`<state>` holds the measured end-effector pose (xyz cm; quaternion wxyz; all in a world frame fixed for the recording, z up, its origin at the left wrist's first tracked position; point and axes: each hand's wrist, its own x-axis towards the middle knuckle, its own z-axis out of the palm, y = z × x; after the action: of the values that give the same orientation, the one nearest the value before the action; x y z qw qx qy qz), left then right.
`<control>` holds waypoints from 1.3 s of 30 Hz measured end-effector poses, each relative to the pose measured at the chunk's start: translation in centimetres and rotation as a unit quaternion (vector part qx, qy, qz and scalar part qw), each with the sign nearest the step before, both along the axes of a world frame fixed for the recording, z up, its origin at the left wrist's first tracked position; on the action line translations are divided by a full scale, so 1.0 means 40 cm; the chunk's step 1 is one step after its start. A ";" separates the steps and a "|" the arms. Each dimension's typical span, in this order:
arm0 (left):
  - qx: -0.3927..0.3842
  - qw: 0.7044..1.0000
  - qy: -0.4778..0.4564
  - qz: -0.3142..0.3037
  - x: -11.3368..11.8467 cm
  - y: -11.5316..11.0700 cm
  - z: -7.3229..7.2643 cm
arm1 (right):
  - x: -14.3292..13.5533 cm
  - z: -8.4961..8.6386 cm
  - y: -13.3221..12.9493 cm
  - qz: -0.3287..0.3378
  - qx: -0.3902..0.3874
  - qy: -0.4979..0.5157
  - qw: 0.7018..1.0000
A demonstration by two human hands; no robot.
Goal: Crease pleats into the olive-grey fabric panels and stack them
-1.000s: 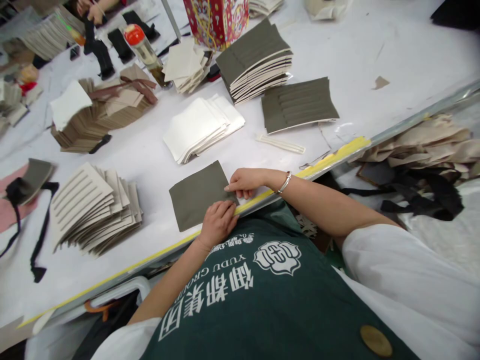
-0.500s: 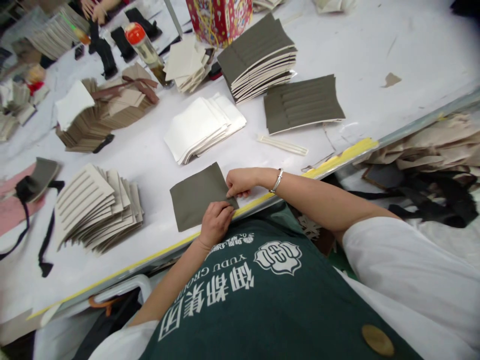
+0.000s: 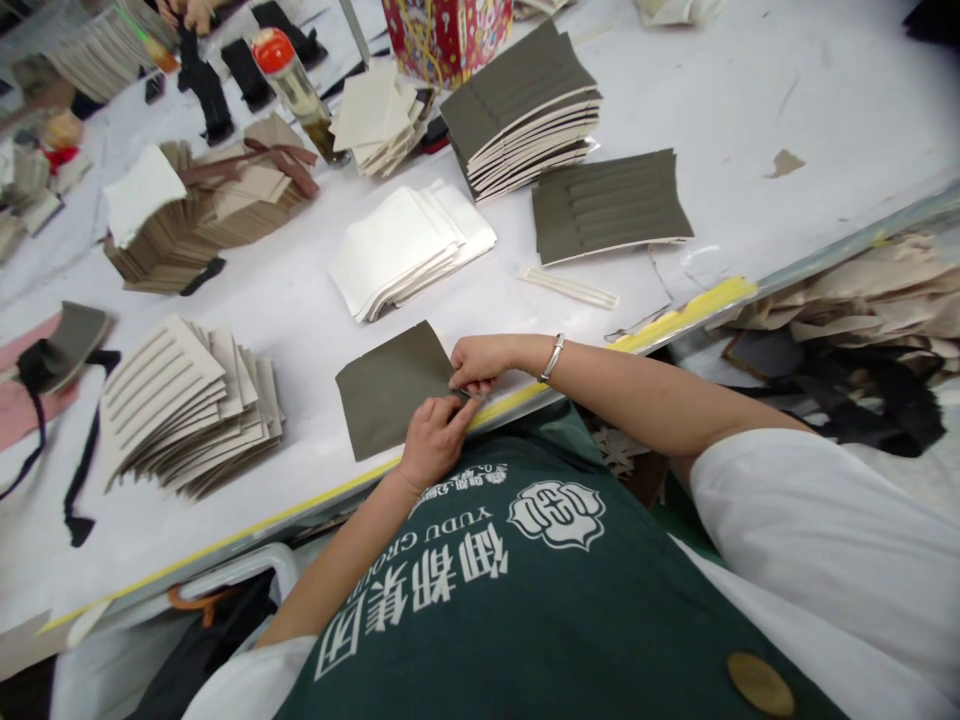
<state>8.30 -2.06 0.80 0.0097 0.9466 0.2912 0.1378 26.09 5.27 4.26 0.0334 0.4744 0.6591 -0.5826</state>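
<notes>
A dark grey-green sheet, perhaps leather or fabric, lies flat at the table's near edge. My right hand, with a silver bangle at the wrist, has its fingers curled and pinches the sheet's right-hand edge. Close against it, my left hand grips the near right corner, its bent fingers pressed onto that edge. The strip under my fingertips looks turned over, though my hands hide most of it. Beyond the sheet rests a stack of white pieces.
Ribbed beige panels are stacked at left. Behind stand a tied brown bundle, a red-lidded bottle and a red patterned bag. Dark panels are piled near a single ribbed panel. Yellow tape lines the table edge.
My left fingers have slid right along the sheet's edge and now reach closer to my right fingertips. My right hand stays almost in place. The view has shifted slightly.
</notes>
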 end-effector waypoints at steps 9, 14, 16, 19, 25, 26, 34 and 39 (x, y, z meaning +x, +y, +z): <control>0.007 1.000 0.016 -0.007 -0.002 0.006 0.000 | 0.003 -0.014 0.006 0.001 0.009 0.019 1.000; -0.011 1.000 -0.010 -0.018 -0.006 0.007 -0.001 | 0.006 -0.020 0.008 -0.008 0.036 0.019 0.999; -0.020 0.999 -0.034 -0.017 -0.009 0.005 0.000 | 0.007 -0.022 0.005 -0.015 0.048 0.021 0.999; -0.027 0.997 -0.070 -0.021 -0.011 0.002 0.004 | 0.009 -0.025 -0.001 -0.013 0.061 0.025 0.998; -0.021 0.997 -0.078 -0.016 -0.012 0.001 0.013 | 0.014 -0.014 -0.009 0.001 0.072 0.025 0.997; -0.020 0.997 -0.074 -0.017 -0.011 0.001 0.013 | 0.014 -0.011 -0.010 0.004 0.075 0.021 0.997; -0.010 0.998 -0.063 -0.011 -0.010 -0.003 0.007 | 0.005 0.024 -0.031 0.046 0.052 -0.032 0.997; 0.005 0.994 -0.109 0.030 -0.013 -0.004 -0.007 | -0.020 0.053 -0.047 0.032 0.038 -0.031 0.998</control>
<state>7.79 -2.21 0.53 0.0325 0.9169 0.3162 0.2414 25.31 3.41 6.40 0.0539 0.4720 0.6942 -0.5407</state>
